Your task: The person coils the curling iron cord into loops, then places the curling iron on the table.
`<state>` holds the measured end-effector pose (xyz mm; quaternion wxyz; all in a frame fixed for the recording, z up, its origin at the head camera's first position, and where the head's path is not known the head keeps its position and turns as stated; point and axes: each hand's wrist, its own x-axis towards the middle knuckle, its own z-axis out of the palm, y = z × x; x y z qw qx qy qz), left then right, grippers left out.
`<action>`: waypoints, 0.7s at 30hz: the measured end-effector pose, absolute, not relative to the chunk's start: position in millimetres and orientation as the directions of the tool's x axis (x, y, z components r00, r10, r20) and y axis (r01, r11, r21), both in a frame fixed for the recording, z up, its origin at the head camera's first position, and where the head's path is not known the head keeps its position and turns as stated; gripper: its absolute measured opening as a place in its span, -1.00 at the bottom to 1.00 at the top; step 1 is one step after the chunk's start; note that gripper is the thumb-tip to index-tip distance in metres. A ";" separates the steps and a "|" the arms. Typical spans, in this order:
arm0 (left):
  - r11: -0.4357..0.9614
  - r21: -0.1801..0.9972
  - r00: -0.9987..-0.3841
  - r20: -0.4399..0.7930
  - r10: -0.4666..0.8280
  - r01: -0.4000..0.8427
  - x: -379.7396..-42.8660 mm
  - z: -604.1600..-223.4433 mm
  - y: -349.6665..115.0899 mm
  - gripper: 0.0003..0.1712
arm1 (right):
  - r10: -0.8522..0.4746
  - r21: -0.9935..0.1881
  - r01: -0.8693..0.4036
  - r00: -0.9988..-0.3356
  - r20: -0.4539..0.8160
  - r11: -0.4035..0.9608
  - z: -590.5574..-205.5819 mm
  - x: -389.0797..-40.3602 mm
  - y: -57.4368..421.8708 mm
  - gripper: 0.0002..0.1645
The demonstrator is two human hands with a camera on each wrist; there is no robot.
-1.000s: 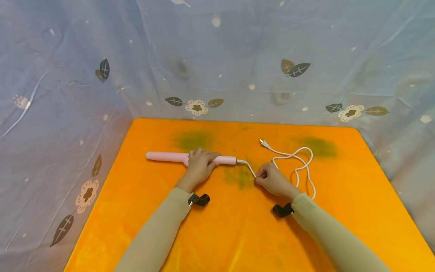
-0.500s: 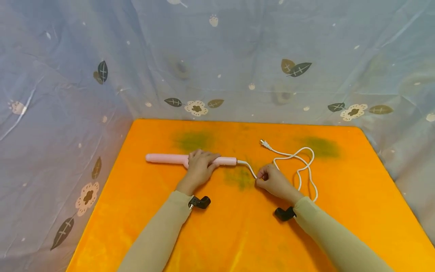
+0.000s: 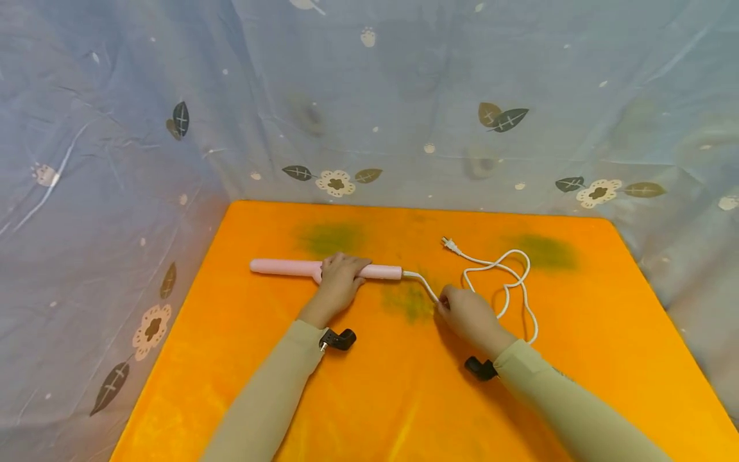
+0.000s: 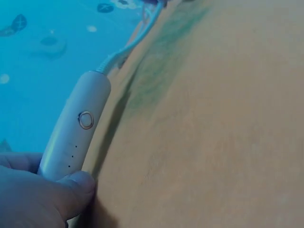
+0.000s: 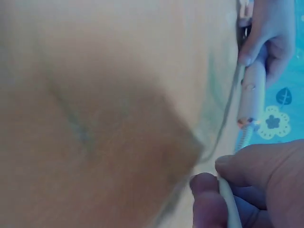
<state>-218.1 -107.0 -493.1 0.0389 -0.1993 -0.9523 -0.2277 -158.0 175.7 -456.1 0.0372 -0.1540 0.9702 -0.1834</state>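
Observation:
A pink curling iron [image 3: 285, 267] lies across the orange tabletop, its barrel pointing left. My left hand [image 3: 339, 282] grips its handle, with the thumb along the near side. The left wrist view shows a round button [image 4: 86, 120] and small dots on the handle, beyond my thumb. From the handle's right end runs a white cord [image 3: 424, 282]. Between thumb and fingers, my right hand [image 3: 470, 317] pinches this cord a short way from the handle; the right wrist view shows the held cord [image 5: 230, 202]. The rest of the cord loops behind the hand to a two-pronged plug [image 3: 451, 245].
The orange cloth [image 3: 369, 385] covers the table and has dark greenish patches. A grey-blue curtain [image 3: 404, 96] with flowers and leaves hangs behind and at both sides. A black wrist camera [image 3: 340, 339] is strapped to the left wrist, another [image 3: 480, 368] to the right.
My right hand has rolled over slightly, so its fingertips are more hidden in the head view, and it still pinches the cord. The left hand and the curling iron stay in place.

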 end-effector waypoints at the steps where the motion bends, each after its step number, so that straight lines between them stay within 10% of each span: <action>1: 0.822 0.408 -0.917 0.160 0.365 0.398 -219.0 -492.5 -109.5 -0.52 | -0.320 -0.345 -0.298 -0.947 -0.009 0.890 -454.9 -155.3 175.5 -0.91; 21: 0.807 0.251 -0.831 0.328 0.449 0.535 -199.0 -453.9 -97.1 -0.52 | -0.631 -0.052 -0.671 -0.718 0.293 0.740 -444.4 -141.9 147.9 -0.77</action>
